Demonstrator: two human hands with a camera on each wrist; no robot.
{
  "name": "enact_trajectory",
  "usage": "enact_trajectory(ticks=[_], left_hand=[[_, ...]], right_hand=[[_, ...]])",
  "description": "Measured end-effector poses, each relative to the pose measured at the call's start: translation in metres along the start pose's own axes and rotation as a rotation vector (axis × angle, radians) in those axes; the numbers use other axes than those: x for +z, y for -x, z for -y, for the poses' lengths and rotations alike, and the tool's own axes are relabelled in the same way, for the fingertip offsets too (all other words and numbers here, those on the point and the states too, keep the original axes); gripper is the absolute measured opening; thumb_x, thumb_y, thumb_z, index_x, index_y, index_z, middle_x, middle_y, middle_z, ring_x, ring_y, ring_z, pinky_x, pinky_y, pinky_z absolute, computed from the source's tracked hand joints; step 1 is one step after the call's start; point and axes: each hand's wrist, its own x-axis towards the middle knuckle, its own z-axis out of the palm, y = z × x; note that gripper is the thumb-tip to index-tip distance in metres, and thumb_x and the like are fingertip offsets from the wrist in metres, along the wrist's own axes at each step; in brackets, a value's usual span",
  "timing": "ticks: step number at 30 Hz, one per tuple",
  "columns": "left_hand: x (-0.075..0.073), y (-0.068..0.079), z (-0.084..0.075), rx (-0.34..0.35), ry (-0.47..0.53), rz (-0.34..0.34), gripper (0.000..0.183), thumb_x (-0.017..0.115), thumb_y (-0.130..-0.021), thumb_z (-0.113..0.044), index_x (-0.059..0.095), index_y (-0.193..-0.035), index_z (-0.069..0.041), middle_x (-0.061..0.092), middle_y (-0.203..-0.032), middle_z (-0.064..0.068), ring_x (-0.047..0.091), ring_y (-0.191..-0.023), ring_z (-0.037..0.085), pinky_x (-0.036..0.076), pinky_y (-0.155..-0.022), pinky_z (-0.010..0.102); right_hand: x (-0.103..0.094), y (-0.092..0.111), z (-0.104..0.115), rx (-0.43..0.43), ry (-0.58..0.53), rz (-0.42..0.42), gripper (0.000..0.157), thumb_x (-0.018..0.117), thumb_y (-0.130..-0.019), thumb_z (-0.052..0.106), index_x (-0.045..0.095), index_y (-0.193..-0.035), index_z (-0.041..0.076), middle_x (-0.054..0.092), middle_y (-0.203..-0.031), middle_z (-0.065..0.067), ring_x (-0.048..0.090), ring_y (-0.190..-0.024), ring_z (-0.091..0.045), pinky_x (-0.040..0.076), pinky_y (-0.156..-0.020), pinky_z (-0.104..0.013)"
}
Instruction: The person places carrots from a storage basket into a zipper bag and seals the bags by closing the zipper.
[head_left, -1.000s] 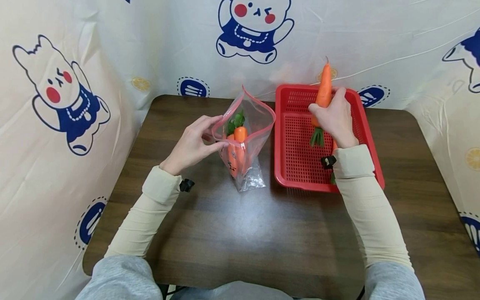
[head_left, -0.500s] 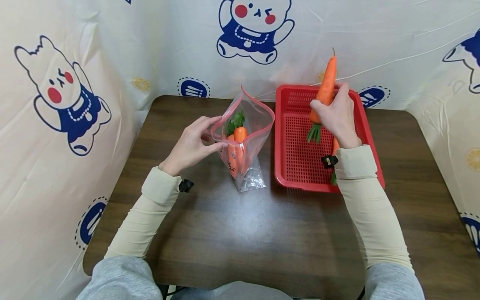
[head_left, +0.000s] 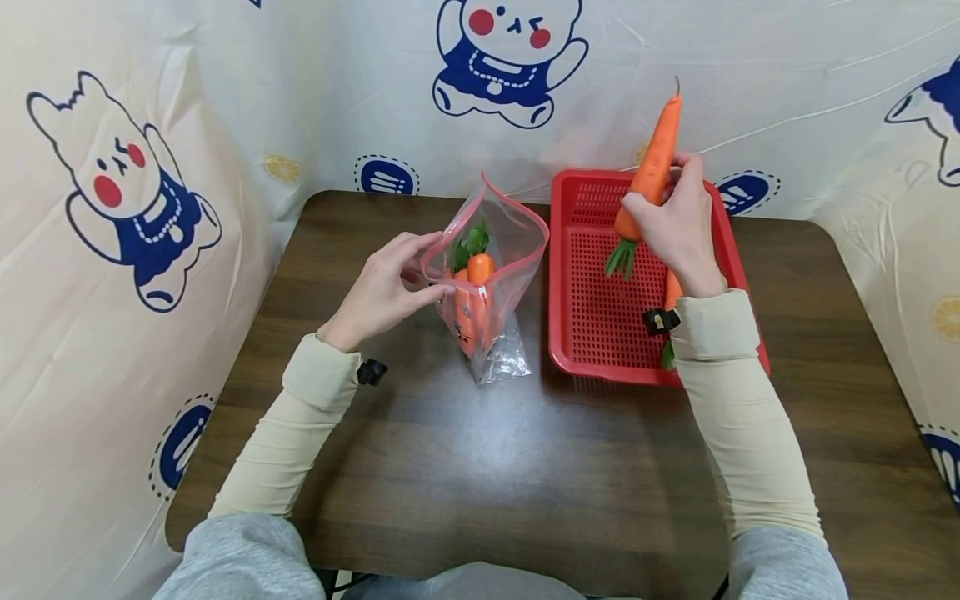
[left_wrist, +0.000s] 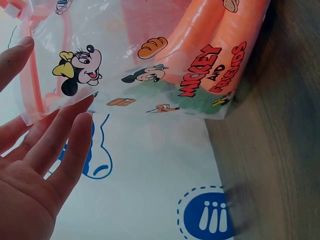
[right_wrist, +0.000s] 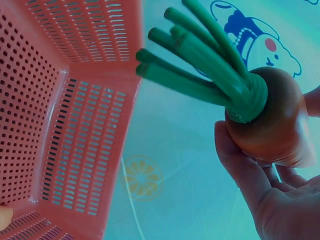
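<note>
In the head view my right hand [head_left: 684,225] grips a large orange carrot [head_left: 658,154] above the back of the red basket [head_left: 600,308]. Its thin tip points up and back, and its cut green stalks [right_wrist: 215,70] hang toward the basket. My left hand [head_left: 381,287] holds the left side of a clear zip bag [head_left: 523,250] between thumb and fingers, its pink-edged mouth spread wide. Carrots [head_left: 480,271] with green tops stand inside the bag. Another carrot [head_left: 672,290] lies in the basket's right side, partly hidden by my right wrist.
A dark wooden table [head_left: 465,483] carries the bag and basket, which stand close side by side. Behind and beside the table hangs a pale printed cloth [head_left: 360,83]. Small black wrist cameras [head_left: 371,372] are on both wrists.
My right hand has raised the carrot slightly, and its tip has swung up and to the right while its stalks moved left. The left hand and bag have stayed put.
</note>
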Motion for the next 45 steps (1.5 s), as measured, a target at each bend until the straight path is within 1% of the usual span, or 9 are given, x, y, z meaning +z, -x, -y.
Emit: enact_trajectory(ticks=[5, 9, 14, 21, 30, 37, 45], left_hand=[[0.000, 0.000, 0.000, -0.002, -0.002, 0.000, 0.069, 0.084, -0.074, -0.011, 0.053, -0.135, -0.005, 0.060, -0.114, 0.009, 0.060, -0.083, 0.019, 0.058, -0.076, 0.038], [0.000, 0.000, -0.001, -0.005, -0.003, 0.003, 0.069, 0.084, -0.074, -0.011, 0.053, -0.135, -0.005, 0.059, -0.114, 0.010, 0.060, -0.083, 0.019, 0.058, -0.076, 0.038], [-0.001, 0.000, -0.001, -0.004, -0.005, 0.004, 0.069, 0.083, -0.075, -0.011, 0.052, -0.135, -0.004, 0.059, -0.114, 0.010, 0.060, -0.083, 0.019, 0.058, -0.076, 0.038], [-0.001, 0.000, -0.001, -0.004, -0.011, 0.007, 0.069, 0.083, -0.075, -0.013, 0.052, -0.136, -0.005, 0.059, -0.114, 0.010, 0.061, -0.084, 0.019, 0.058, -0.076, 0.038], [-0.001, 0.000, -0.002, -0.015, -0.005, 0.007, 0.069, 0.083, -0.075, -0.011, 0.052, -0.136, -0.004, 0.059, -0.114, 0.010, 0.060, -0.083, 0.019, 0.058, -0.076, 0.039], [0.000, 0.000, -0.002, -0.010, -0.004, 0.006, 0.069, 0.083, -0.075, -0.011, 0.052, -0.136, -0.005, 0.059, -0.114, 0.010, 0.060, -0.084, 0.019, 0.058, -0.076, 0.040], [-0.001, 0.000, -0.002, -0.004, -0.006, 0.007, 0.068, 0.083, -0.076, -0.014, 0.052, -0.136, -0.004, 0.059, -0.114, 0.010, 0.061, -0.084, 0.019, 0.058, -0.076, 0.039]], right_hand=[[-0.001, 0.001, 0.003, -0.017, -0.015, -0.020, 0.055, 0.055, -0.086, 0.024, 0.033, -0.136, 0.017, 0.048, -0.110, 0.003, 0.053, -0.091, -0.014, 0.048, -0.077, -0.024], [-0.001, 0.002, 0.005, -0.035, -0.054, -0.036, 0.054, 0.056, -0.086, 0.023, 0.034, -0.136, 0.017, 0.047, -0.110, 0.005, 0.051, -0.089, -0.011, 0.047, -0.077, -0.024], [-0.001, 0.002, 0.008, -0.063, -0.119, -0.056, 0.053, 0.057, -0.086, 0.019, 0.035, -0.134, 0.018, 0.047, -0.107, 0.007, 0.051, -0.088, -0.010, 0.047, -0.077, -0.023], [0.000, 0.003, 0.015, -0.091, -0.177, -0.077, 0.052, 0.059, -0.086, 0.017, 0.036, -0.133, 0.018, 0.048, -0.106, 0.008, 0.055, -0.089, -0.011, 0.049, -0.078, -0.023], [0.002, 0.007, 0.024, -0.120, -0.254, -0.078, 0.052, 0.060, -0.086, 0.013, 0.036, -0.132, 0.015, 0.047, -0.106, 0.006, 0.053, -0.087, -0.012, 0.047, -0.080, -0.024], [0.004, 0.010, 0.030, -0.136, -0.330, -0.063, 0.053, 0.061, -0.086, 0.010, 0.036, -0.132, 0.014, 0.047, -0.111, 0.003, 0.056, -0.094, -0.015, 0.050, -0.086, -0.027], [0.009, 0.012, 0.036, -0.174, -0.381, -0.069, 0.052, 0.062, -0.084, 0.010, 0.036, -0.130, 0.012, 0.049, -0.111, 0.002, 0.057, -0.097, -0.015, 0.051, -0.089, -0.028]])
